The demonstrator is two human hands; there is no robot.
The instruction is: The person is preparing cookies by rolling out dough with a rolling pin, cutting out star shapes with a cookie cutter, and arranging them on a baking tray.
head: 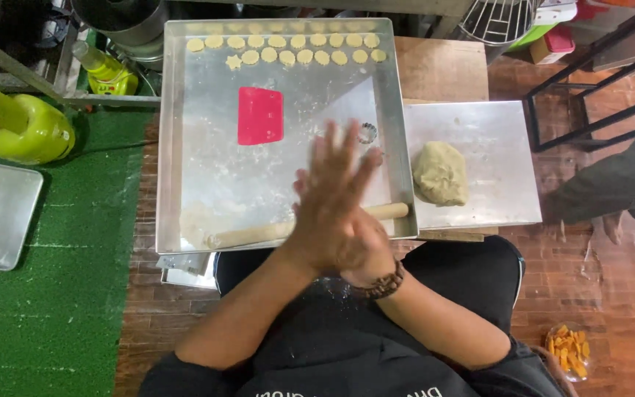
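Here, my left hand and right hand pressed palm to palm, open, gripping nothing, above the rolling pin at the tray's near edge.

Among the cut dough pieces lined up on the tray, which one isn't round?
The star-shaped piece, at the left end of the lower row; the others are round discs.

Green gas cylinder on green mat; yellow bottle; snack bowl on floor.

Shiny metal tray w/ flour dust; matt red plastic scraper; smooth wood roller.
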